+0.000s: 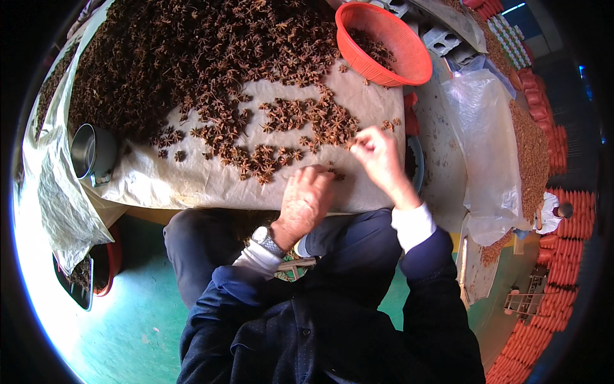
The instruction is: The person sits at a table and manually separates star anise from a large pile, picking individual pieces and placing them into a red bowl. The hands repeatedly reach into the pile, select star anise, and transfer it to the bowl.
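Star anise pods lie loose on a pale sheet (364,103) in front of me, with a smaller cluster (268,161) near my hands. My right hand (381,156) is raised at the right of the sheet, thumb and fingertips pinched on a brown star anise piece (353,143). Close to the sheet's front edge, my left hand (307,194) is palm down, fingers bent and pointing away from me. A few small pieces (338,176) lie beside its fingertips. What is under that palm is hidden.
A large star anise heap (192,53) covers the far side. An orange plastic basket (412,53) with pods stands at the back right, a metal cup (98,151) at the left. Beyond are plastic sheeting (484,144), stacked red sacks (561,307) and a seated person (549,213).
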A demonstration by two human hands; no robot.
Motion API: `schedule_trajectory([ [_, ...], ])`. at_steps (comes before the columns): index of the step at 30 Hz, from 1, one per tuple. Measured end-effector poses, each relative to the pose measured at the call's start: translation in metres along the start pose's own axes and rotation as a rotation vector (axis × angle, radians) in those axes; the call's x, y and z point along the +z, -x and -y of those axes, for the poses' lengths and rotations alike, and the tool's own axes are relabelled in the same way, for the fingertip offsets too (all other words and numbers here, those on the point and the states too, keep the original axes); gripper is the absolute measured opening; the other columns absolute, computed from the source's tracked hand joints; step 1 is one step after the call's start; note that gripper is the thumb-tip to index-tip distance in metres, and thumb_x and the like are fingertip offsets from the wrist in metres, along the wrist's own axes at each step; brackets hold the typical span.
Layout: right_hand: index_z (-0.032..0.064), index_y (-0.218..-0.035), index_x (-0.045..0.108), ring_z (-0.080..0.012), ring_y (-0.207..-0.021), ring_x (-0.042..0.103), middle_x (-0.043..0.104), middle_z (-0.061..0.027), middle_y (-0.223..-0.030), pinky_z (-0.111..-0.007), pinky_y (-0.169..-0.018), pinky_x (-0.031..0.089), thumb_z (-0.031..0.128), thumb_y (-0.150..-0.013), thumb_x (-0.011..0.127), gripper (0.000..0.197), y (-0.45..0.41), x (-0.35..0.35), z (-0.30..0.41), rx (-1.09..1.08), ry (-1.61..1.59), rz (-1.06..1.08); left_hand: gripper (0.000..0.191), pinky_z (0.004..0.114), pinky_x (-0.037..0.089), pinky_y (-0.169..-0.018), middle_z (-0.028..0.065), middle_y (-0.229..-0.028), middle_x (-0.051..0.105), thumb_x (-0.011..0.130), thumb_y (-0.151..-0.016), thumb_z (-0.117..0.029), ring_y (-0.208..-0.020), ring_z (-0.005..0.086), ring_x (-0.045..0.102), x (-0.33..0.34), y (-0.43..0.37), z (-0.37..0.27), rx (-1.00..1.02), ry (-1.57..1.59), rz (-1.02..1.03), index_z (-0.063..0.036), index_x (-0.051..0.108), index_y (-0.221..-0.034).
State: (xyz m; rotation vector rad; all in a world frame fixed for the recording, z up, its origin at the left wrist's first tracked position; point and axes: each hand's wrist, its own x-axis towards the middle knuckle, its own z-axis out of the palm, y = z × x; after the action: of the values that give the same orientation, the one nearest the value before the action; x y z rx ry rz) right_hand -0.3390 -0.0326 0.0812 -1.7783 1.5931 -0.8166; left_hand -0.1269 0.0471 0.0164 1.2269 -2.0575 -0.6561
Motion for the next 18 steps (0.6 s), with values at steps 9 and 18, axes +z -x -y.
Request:
schedule_trajectory([
  [9,0.0019,-0.118,0.071,-0.0139,-0.089,0.071,0.075,-0.0075,-0.103,-0.030,-0.081,0.060,0.015,-0.090,0.086,0.035,-0.060,-0.001,-0.029,0.139,-0.083,-0.345,0.062,0.053,0.031,-0.125,0.0165,-0.156,0.048,0.076,-0.090,-0.030,-0.152,0.0380,0.037,0.019,-0.004,-0.004,0.118,-0.149,0.171,-0.0029,0.059,-0.143],
  [18,0.0063,-0.117,0.071,-0.0386,-0.102,0.067,0.065,-0.0158,-0.112,-0.048,-0.088,0.056,0.018,-0.090,0.080,0.031,0.002,0.053,-0.026,-0.158,0.528,-0.120,0.069,0.057,0.023,-0.127,0.0217,-0.155,0.048,0.074,-0.089,-0.033,-0.152,0.0425,0.035,-0.002,-0.002,0.005,-0.106,-0.303,0.037,0.0038,0.056,-0.145],
])
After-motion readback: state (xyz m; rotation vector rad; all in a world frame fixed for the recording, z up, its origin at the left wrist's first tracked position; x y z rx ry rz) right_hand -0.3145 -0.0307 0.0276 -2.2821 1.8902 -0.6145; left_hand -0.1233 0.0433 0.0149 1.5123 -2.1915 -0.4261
